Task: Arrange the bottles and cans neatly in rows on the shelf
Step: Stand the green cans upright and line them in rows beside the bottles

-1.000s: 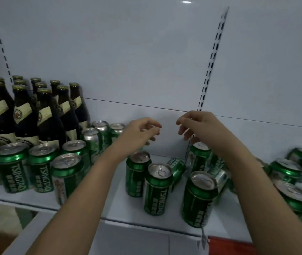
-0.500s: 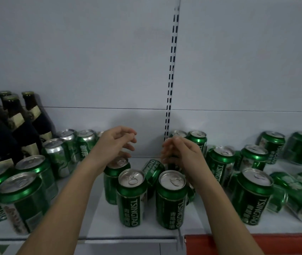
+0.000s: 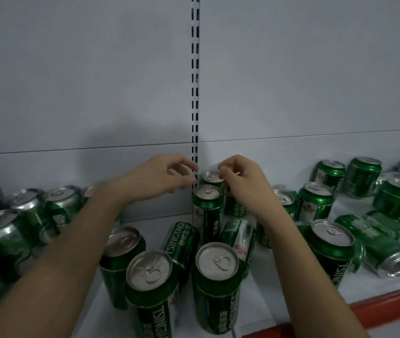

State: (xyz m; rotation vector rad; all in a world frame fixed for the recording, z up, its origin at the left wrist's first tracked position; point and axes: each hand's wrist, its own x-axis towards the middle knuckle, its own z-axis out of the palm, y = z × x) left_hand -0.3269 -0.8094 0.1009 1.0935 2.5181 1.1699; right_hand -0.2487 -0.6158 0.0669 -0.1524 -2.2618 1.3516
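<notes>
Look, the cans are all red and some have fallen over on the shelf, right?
Not quite. The cans are green, not red, as the head view shows. The rest is right: some have fallen over, like the one lying on its side on the shelf.

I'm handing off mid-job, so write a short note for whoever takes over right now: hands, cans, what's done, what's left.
Left hand: raised near the back wall, fingers loosely curled, holding nothing.
Right hand: fingers at the top of the rear upright can; a grip cannot be confirmed.
Cans: a row stands at left; a loose cluster stands in the middle, with two front cans; several cans lie tipped, centre and right.
Done: left group only.
Left: stand up fallen cans, line up middle and right of the shelf.
</notes>
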